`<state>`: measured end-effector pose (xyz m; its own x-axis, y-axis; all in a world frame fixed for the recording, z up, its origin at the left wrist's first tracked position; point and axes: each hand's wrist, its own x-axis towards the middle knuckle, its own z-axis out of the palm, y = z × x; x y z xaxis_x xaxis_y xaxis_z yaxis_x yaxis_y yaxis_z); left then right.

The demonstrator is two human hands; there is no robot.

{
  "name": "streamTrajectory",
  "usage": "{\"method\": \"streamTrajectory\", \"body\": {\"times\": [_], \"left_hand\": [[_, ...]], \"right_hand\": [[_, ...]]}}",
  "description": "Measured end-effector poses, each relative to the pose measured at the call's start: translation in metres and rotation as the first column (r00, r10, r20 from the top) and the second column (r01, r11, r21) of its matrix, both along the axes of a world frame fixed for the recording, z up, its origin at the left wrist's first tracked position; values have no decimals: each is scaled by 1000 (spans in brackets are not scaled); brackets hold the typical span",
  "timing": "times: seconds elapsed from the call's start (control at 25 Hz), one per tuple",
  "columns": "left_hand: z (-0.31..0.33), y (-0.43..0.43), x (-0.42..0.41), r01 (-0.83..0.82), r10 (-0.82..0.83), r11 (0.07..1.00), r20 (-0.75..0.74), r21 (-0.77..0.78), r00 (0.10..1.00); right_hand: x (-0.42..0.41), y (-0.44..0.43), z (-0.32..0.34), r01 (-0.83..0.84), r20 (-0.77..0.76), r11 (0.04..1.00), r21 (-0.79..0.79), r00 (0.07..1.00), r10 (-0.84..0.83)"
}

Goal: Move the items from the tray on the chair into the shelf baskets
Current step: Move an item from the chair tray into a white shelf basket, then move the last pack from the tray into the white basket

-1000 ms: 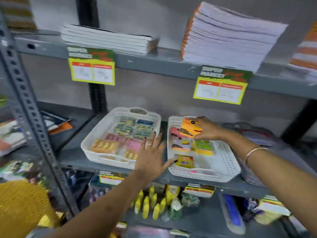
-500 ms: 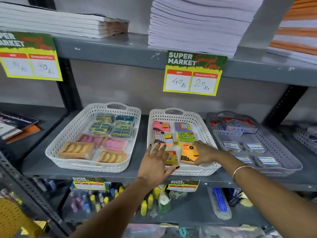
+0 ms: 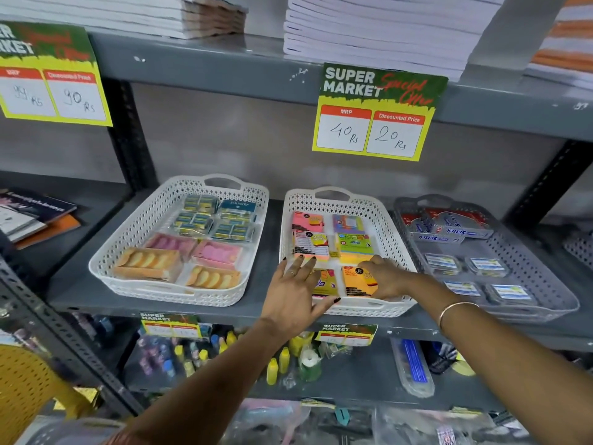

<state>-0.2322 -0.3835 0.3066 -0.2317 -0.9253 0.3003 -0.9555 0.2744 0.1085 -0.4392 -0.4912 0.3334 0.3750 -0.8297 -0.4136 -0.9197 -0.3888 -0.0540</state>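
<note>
Right hand [image 3: 386,279] curled on orange sticky-note pack [image 3: 356,281], basket [image 3: 398,248] 6 o'clock; left hand [image 3: 296,290] flat, empty. Pack light, stiff, film-slick: pinch side edges.

A shop: shelf price tag [image 3: 378,112] reads "SUPER MARKET", 40 Rs, 20 Rs.

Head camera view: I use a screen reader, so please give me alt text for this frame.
Two bare hands reach into the middle white basket on a grey metal shelf: the right hand sets down an orange sticky-note pack while the left hand rests flat at the basket's front-left corner. A white basket of erasers sits to the left.
</note>
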Motion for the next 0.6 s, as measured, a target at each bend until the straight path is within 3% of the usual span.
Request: {"method": "streamTrajectory", "body": {"times": [0.32,0.48,0.6], "left_hand": [[2,1,0,1,0,1000,43,-23,999],[8,7,7,6,-2,997,59,-76,998],[11,23,30,-23,19,978,-21,-209,1000]], "right_hand": [[7,4,18,38,24,998,53,999,-39],[43,4,54,-18,270,989,-144,961,57],[90,4,78,-49,457,946,-320,867,200]]}}
